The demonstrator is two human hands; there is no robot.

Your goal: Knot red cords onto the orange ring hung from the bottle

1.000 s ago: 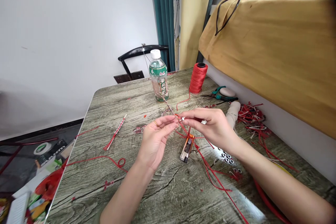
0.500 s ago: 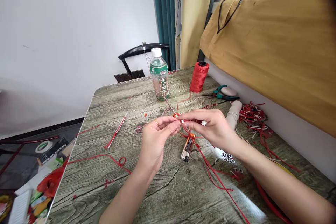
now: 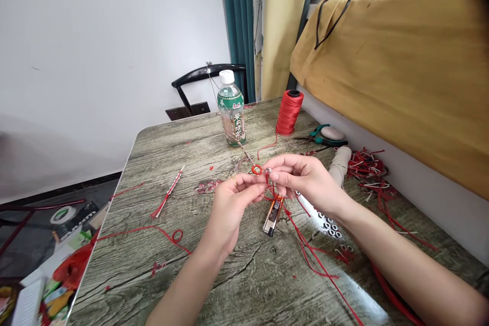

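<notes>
my left hand and right hand pinch the cord over the table. a lighter lies just below the grip, a bottle behind it, a spool behind and right, a braid well left.

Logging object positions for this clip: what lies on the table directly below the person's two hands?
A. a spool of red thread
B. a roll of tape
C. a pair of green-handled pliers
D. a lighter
D: the lighter lies flat on the table just beneath the left hand and right hand, which pinch the red cord above it.
</notes>
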